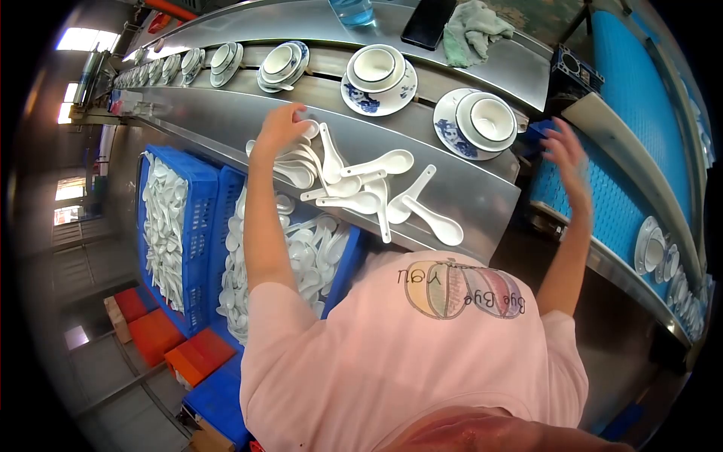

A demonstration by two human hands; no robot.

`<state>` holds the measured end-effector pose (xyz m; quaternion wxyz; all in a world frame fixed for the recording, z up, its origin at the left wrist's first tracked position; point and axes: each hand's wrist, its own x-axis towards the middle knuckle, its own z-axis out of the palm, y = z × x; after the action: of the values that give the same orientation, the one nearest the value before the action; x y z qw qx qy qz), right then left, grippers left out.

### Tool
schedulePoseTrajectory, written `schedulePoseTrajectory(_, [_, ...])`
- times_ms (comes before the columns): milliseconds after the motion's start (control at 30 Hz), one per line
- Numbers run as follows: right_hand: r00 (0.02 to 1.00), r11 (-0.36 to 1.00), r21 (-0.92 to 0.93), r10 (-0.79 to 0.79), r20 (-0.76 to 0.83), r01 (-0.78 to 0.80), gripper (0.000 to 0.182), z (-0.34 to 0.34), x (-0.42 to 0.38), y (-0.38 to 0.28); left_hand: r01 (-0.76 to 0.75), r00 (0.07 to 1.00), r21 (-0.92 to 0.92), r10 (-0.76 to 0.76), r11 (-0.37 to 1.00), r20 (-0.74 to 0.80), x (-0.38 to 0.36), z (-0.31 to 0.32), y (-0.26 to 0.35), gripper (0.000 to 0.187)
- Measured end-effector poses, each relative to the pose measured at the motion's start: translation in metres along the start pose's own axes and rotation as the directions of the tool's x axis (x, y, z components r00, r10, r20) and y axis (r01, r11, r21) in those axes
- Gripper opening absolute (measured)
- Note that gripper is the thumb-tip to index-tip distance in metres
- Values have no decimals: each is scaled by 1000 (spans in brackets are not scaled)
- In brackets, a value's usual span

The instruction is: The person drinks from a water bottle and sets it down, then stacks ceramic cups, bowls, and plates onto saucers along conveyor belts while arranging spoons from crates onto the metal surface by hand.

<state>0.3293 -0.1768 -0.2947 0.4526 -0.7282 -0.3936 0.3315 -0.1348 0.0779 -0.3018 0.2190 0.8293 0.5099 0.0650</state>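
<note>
White spoons (361, 202) lie in a messy heap on a shiny metal ledge (482, 203), right in front of the person's pink shirt (452, 361). The left arm reaches straight out past the heap. Its hand, the left hand (282, 129), bends at the wrist, and its fingers point in toward the far left end of the spoons. The fingertips are blurry, so I cannot tell if they are gripping a spoon or just near one.

The right hand (568, 157) is up in the air with nothing in it. Its fingers are spread apart and a little curled (like a loose wave), and the arm bends at the elbow. It is just beside the nearest stack of dishes (493, 120), close to a blue belt (587, 196).

More dish stacks (374, 66) stand in a long row behind the spoons. Blue crates (199, 233) full of spoons sit by the left arm.
</note>
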Motion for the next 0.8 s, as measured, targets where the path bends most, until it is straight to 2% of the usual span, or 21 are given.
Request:
schedulePoseTrajectory(33, [990,993,-112,-50,-136,34,44,-28,-6,13,43,996,38,-45,998,70,-4,-3,1,27])
schedulePoseTrajectory(67, [940,966,-256,-104,-324,19,40,-57,-13,29,60,996,23,-61,998,65,-3,3,-5,25])
schedulePoseTrajectory(100, [864,869,-494,-275,-422,36,37,-96,-19,54,82,996,5,-83,997,38,-1,5,-4,24])
schedulePoseTrajectory(133, [772,811,-571,-279,-571,-130,35,-123,-31,58,104,994,-15,-104,994,12,1,8,-2,25])
schedulePoseTrajectory(167, [676,611,-752,-448,-585,-246,34,-164,-40,87,126,992,-36,-126,991,-17,4,11,0,25])
schedulePoseTrajectory(233, [556,360,-764,-531,-639,-535,36,-237,-66,129,117,980,-72,-127,991,-152,22,28,-4,24])
schedulePoseTrajectory(300, [466,164,-555,-381,-798,-816,43,-271,-83,147,144,945,-53,-153,988,-288,40,42,-8,24])
schedulePoseTrajectory(333, [412,104,-464,-318,-854,-880,46,-290,-91,167,176,919,-21,-172,984,-356,49,46,-7,24])
schedulePoseTrajectory(400, [362,240,-372,-87,-928,-896,51,-336,-101,216,272,872,42,-227,961,-434,62,55,-15,29])
schedulePoseTrajectory(433, [373,383,-330,42,-927,-863,54,-366,-105,251,266,874,-42,-259,963,-411,60,52,-18,30])
schedulePoseTrajectory(500, [470,708,-206,199,-860,-676,59,-396,-112,301,262,879,-202,-320,944,-353,51,44,-21,31])
schedulePoseTrajectory(533, [588,853,-207,137,-797,-479,60,-382,-114,287,259,879,-189,-312,947,-360,42,40,-16,32])
schedulePoseTrajectory(633, [649,948,-17,204,-733,-317,60,-364,-102,273,300,904,-233,-354,925,-240,25,31,1,30])
schedulePoseTrajectory(667, [592,923,36,275,-758,-382,59,-360,-99,260,307,916,-190,-344,932,-207,27,30,0,25])
schedulePoseTrajectory(767, [631,880,89,402,-664,-466,57,-334,-94,229,291,903,-241,-349,926,-249,27,31,2,21])
schedulePoseTrajectory(800, [673,818,-139,348,-652,-558,51,-326,-86,228,317,877,-232,-377,920,-298,28,29,-1,20])
